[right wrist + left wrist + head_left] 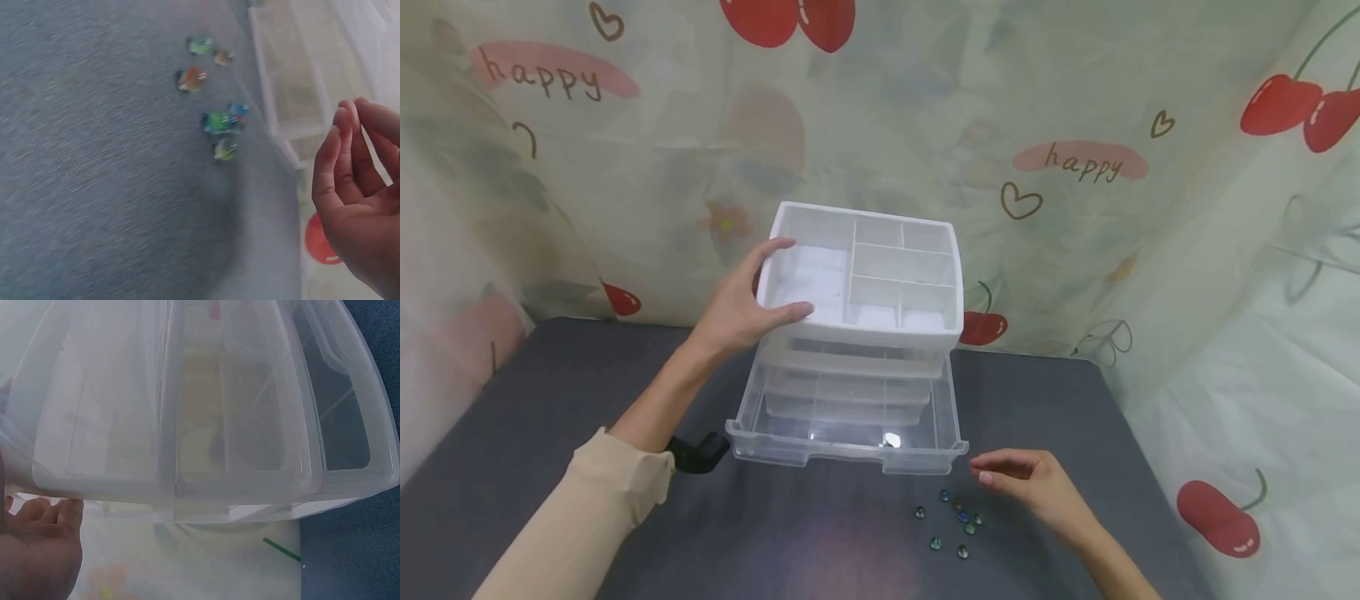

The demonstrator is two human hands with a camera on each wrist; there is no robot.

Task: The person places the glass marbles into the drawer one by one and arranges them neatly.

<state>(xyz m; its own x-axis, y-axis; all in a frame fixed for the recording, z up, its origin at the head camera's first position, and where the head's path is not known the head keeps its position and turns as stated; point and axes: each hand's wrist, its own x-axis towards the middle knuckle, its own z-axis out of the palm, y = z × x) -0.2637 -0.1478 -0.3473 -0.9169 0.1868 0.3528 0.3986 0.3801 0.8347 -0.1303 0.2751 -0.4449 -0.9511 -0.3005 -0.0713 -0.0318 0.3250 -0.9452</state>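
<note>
A white plastic drawer organizer (865, 333) stands on the dark table, divided into compartments on top. Its clear lower drawer (850, 454) is pulled out toward the front. My left hand (741, 304) grips the organizer's upper left side, thumb and a finger over the rim. In the left wrist view, curled fingers (65, 515) lie against the side of the organizer. My right hand (1037, 483) hovers just right of the drawer's front corner, fingers bent and thumb below them; no object shows between them. Several small glass marbles (964, 517) lie nearby, left of that hand.
A patterned sheet (880, 125) hangs behind the table and along its sides. Near my left sleeve, a black object (700, 454) shows beside the drawer. A bright spot (891, 439) shows inside the drawer; whether it is glare or an object I cannot tell.
</note>
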